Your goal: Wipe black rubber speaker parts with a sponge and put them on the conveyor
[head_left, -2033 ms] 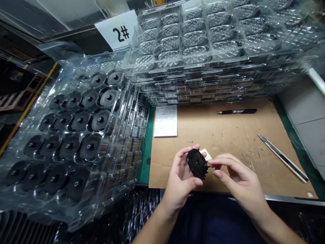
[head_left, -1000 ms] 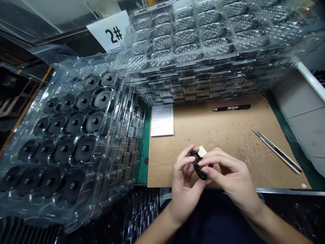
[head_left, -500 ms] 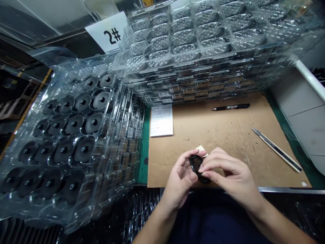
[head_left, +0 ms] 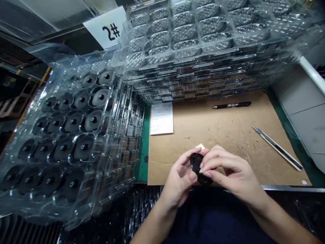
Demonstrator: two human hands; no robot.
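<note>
A glossy black oval plastic part point(head_left: 196, 162) is held up between both hands, just above the front edge of the cardboard. My left hand point(head_left: 180, 178) grips its left rim, thumb below and fingers behind. From the other side, the bent fingers and thumb of my right hand point(head_left: 228, 169) pinch at its face and right edge. Whether the right fingertips hold something small against it is hidden. Behind the fingers, a small pale yellow piece point(head_left: 200, 146) shows on the cardboard.
Stacked clear trays point(head_left: 109, 132) with several black round parts point(head_left: 93, 119) stand at left. More clear trays point(head_left: 182, 64) are piled at the back. On the cardboard point(head_left: 182, 142) lie a printed paper point(head_left: 161, 118), a black pen point(head_left: 231, 105) and a craft knife point(head_left: 276, 147).
Both hands keep their grip on the black part, with hardly any movement. The view has shifted slightly.
</note>
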